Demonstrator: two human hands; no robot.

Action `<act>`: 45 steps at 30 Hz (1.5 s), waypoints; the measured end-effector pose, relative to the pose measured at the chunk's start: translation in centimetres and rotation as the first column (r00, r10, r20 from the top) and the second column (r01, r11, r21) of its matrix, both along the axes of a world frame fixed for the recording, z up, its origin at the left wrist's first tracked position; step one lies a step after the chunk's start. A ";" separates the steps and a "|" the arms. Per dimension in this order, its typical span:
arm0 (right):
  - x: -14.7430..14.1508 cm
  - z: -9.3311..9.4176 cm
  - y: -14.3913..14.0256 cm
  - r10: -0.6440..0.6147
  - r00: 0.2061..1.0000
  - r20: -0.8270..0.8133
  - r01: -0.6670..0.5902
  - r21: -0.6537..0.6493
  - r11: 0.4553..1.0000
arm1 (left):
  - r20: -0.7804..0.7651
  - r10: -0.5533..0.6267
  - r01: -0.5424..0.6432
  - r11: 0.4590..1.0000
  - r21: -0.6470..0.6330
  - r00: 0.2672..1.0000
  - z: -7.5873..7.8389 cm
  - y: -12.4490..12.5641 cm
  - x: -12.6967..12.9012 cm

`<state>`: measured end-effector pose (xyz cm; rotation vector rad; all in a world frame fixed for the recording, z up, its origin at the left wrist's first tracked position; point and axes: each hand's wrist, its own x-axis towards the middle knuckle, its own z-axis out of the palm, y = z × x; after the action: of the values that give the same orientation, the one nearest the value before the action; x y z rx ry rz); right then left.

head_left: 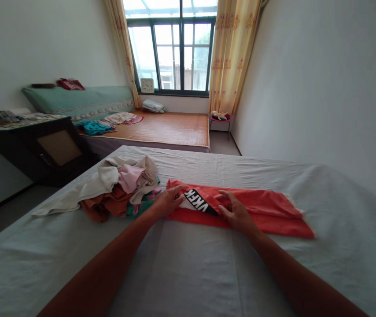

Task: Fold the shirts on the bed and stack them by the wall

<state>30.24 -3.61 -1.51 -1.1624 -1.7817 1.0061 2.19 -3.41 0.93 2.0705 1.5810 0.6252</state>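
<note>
My left hand (167, 201) lies flat on the near left end of the orange garment (260, 207), fingers spread and pressing, gripping nothing. My right hand (236, 212) rests beside it on the same cloth, fingers loosely parted over the fold, thumb toward the black-and-white printed panel (201, 203); no pinch is evident. The garment sits folded into a long strip on the pale sheet (188, 264) covering the bed, running to my right, with a white edge showing at the far end.

Risk, as I judge it: the cloth is thin and limp, so the layers may slide apart or the edges skew if my palms drag rather than press. The sheet beneath is loose and creased and could bunch, carrying the strip with it.

The heap of mixed clothes (122, 187) lies just left of my left hand, soft and crumpled: cream, pink, rust, green
</note>
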 end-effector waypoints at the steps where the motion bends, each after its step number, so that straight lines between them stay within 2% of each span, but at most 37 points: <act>1: 0.1 0.0 0.2 -0.004 0.996 0.089 -0.005 0.095 0.995 | -0.038 0.009 -0.009 1.000 -0.006 0.999 0.2 -0.2 0.0; 2: 0.3 0.0 0.3 -0.025 0.985 0.173 -0.007 0.184 0.983 | -0.083 0.018 -0.017 1.000 0.006 0.996 0.4 -0.4 0.0; 4: 0.5 0.5 0.4 -0.096 0.950 0.297 -0.012 0.342 0.940 | -0.169 0.043 -0.024 0.993 0.112 0.985 1.0 -0.8 0.5; 7: -0.2 1.0 -0.2 -0.125 0.894 0.429 -0.115 0.491 0.864 | -0.244 -0.012 0.089 0.947 0.308 0.970 1.1 -1.3 2.2; 9: -1.1 0.9 -1.0 -0.059 0.848 0.527 -0.249 0.494 0.833 | -0.290 -0.107 0.204 0.922 0.328 0.951 0.4 -1.6 3.5; 11: -2.0 0.4 -1.6 -0.009 0.798 0.602 -0.329 0.449 0.830 | -0.335 -0.168 0.271 0.918 0.290 0.927 -0.8 -1.8 4.6; 13: -2.6 0.0 -1.8 0.021 0.768 0.640 -0.354 0.397 0.847 | -0.375 -0.181 0.289 0.923 0.254 0.909 -1.9 -1.9 5.1; 15: -2.3 -0.1 -1.5 0.049 0.775 0.630 -0.349 0.363 0.864 | -0.407 -0.181 0.298 0.922 0.247 0.896 -2.6 -2.0 5.1; 18: -0.2 0.0 -0.1 -0.029 0.816 0.577 -0.237 0.380 0.894 | -0.430 -0.172 0.300 0.921 0.250 0.886 -2.9 -1.9 4.8; 20: 2.3 -0.2 1.3 -0.163 0.779 0.606 -0.114 0.392 0.913 | -0.434 -0.167 0.292 0.927 0.237 0.885 -2.8 -1.9 4.6; 22: 5.5 -0.8 2.6 -0.269 0.667 0.695 0.008 0.355 0.935 | -0.433 -0.161 0.281 0.932 0.230 0.887 -2.8 -1.8 4.6; 24: 8.7 -1.4 3.8 -0.300 0.542 0.785 0.138 0.270 0.953 | -0.436 -0.143 0.262 0.938 0.226 0.888 -2.9 -1.8 4.6; 27: 12.6 -1.9 5.0 -0.313 0.397 0.863 0.302 0.199 0.932 | -0.456 -0.107 0.222 0.953 0.206 0.884 -3.0 -1.9 4.7; 32: 14.9 -2.4 5.9 -0.383 0.249 0.890 0.392 0.269 0.880 | -0.499 -0.035 0.145 0.972 0.183 0.866 -2.8 -2.0 4.9; 37: 15.2 -3.6 6.0 -0.438 0.232 0.869 0.420 0.317 0.851 | -0.528 0.019 0.046 0.993 0.111 0.849 -1.9 -2.1 4.5; 40: 15.3 -3.9 6.0 -0.473 0.263 0.841 0.416 0.344 0.842 | -0.550 0.048 -0.004 0.997 0.080 0.834 -1.5 -1.8 3.6; 45: 15.0 -3.3 5.5 -0.497 0.324 0.805 0.419 0.349 0.838 | -0.592 0.137 -0.145 0.989 0.033 0.795 -1.5 -0.9 1.1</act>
<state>45.22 1.90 -4.81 -2.2470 -1.9386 -0.1384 3.25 -4.29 -0.60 2.2837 2.0797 -0.0194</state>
